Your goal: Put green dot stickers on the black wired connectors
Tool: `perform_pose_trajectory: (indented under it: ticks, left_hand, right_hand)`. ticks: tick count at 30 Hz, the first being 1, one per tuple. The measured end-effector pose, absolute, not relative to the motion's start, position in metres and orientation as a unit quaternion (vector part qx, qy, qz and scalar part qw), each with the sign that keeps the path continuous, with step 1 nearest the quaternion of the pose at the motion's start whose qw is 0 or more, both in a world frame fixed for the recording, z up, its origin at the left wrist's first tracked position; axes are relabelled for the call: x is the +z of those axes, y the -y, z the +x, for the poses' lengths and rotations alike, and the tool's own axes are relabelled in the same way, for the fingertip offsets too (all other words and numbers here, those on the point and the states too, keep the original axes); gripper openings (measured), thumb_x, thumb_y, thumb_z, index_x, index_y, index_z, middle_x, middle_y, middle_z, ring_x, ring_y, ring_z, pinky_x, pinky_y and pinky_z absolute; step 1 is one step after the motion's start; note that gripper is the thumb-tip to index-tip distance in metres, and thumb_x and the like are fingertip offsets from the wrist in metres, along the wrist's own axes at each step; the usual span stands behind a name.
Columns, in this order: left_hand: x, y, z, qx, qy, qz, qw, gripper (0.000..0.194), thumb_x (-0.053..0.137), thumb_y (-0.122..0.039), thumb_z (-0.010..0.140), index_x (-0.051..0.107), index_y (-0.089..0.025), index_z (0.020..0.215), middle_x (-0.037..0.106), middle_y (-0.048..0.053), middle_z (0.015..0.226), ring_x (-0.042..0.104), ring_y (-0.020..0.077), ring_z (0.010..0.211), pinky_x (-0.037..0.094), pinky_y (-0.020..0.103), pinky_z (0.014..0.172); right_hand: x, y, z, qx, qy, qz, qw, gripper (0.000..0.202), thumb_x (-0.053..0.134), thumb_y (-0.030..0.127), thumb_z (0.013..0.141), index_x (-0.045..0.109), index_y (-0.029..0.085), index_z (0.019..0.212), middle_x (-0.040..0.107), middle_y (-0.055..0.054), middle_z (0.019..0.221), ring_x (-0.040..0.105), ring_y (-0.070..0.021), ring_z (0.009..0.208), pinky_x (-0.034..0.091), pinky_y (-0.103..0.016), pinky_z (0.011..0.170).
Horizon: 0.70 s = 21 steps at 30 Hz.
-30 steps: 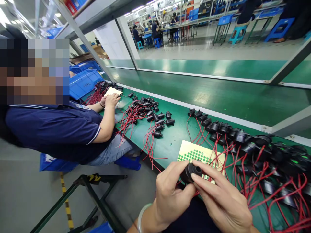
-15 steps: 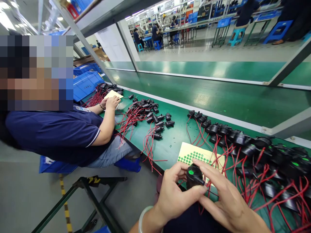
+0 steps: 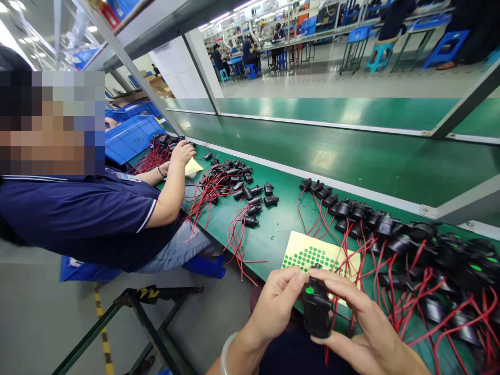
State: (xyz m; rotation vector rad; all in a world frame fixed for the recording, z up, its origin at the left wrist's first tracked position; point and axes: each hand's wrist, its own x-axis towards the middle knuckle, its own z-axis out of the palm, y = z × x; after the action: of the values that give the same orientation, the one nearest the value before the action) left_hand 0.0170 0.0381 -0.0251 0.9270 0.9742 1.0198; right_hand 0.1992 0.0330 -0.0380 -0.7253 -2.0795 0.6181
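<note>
A small black pump-like part (image 3: 317, 310), with a round green sticker near its upper end, is held upright in front of me. My right hand (image 3: 363, 317) grips it from the right, fingers at its top and thumb under its lower end. At its upper left edge, my left hand (image 3: 275, 299) is closed, thumb and forefinger pinched against the part. Red wire hangs below it. Just behind my hands lies a pale yellow sheet (image 3: 291, 242) of green round stickers, partly covered by red wires.
Many similar black parts with red wires (image 3: 402, 242) crowd the green bench at right. Another pile (image 3: 234, 177) lies left of centre. Beside me a co-worker (image 3: 97, 213) sits, hands near a yellow sheet (image 3: 193, 166). A blue bin (image 3: 133, 138) stands beyond.
The black part has been turned so its long side shows. My left thumb has moved from its front to its upper edge. The co-worker's hand has lifted from the yellow sheet.
</note>
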Motion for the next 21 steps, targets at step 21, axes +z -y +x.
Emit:
perform_pose_trajectory:
  ticks: [21]
  left_hand:
    - [-0.103,-0.096,-0.016,0.349,-0.647,0.569,0.368,0.048,0.057,-0.043,0.084,0.059,-0.011,0.119,0.069,0.017,0.110,0.063,0.0299,0.095,0.047,0.050,0.090]
  right_hand:
    - [-0.073,-0.178,0.297,-0.071,0.741,-0.626,0.233,0.058,0.047,0.045,0.090,0.050,0.005,0.131,0.064,-0.025,0.118,0.059,-0.0421,0.110,0.048,-0.058,0.089]
